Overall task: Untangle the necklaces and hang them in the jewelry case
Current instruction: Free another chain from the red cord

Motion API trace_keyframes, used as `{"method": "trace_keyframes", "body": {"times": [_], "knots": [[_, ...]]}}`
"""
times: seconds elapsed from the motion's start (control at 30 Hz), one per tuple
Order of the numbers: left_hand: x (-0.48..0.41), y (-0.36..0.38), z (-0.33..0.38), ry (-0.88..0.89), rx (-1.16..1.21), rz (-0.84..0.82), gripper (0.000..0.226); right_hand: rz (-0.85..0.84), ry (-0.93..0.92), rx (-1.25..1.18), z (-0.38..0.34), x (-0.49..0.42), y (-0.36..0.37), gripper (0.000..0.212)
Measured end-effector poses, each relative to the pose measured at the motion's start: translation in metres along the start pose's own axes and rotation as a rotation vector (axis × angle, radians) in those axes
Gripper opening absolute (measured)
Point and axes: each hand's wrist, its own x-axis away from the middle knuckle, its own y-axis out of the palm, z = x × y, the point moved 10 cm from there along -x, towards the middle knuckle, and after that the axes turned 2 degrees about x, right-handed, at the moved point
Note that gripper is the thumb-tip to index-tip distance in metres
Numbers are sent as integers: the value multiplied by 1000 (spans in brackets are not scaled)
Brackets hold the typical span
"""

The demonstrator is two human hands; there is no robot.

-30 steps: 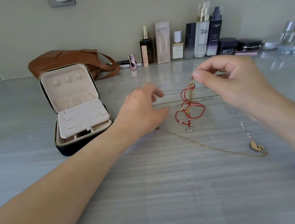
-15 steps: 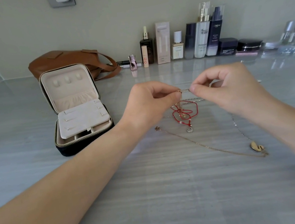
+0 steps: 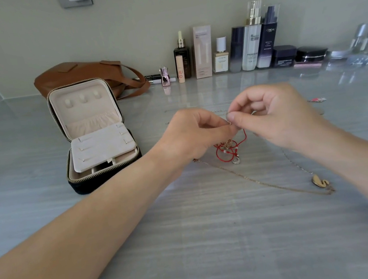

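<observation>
Head cam looking down at a pale grey streaky stone countertop (image 3: 214, 240), and both hands meet in the middle just above it. Left hand (image 3: 192, 136) and right hand (image 3: 277, 116) each have thumb and forefinger pinched on the top of a small tangle of necklaces (image 3: 227, 149), with the other fingers curled in. Which strand each one actually has is too tiny to tell. Most of the tangle is a looped red cord sitting right under the fingertips, with a little silver charm (image 3: 236, 160) at its lower end touching the counter. A thin gold chain (image 3: 265, 184) trails off from there across the counter to the right and ends near a gold swan-shaped pendant (image 3: 319, 180). The black zip-around jewelry case with cream lining (image 3: 104, 180) sits open just left of the left hand, lid standing up. Behind it a brown leather bag (image 3: 82, 73) rests against the wall, and a row of cosmetic bottles and jars (image 3: 252, 45) lines the wall further right.
</observation>
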Motion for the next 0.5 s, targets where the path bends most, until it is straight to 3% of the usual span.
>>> {"method": "trace_keyframes", "body": {"times": [0.5], "knots": [[-6, -18, -8, -45, 48, 108, 14, -20, 33, 83, 0, 3, -5, 19]]}}
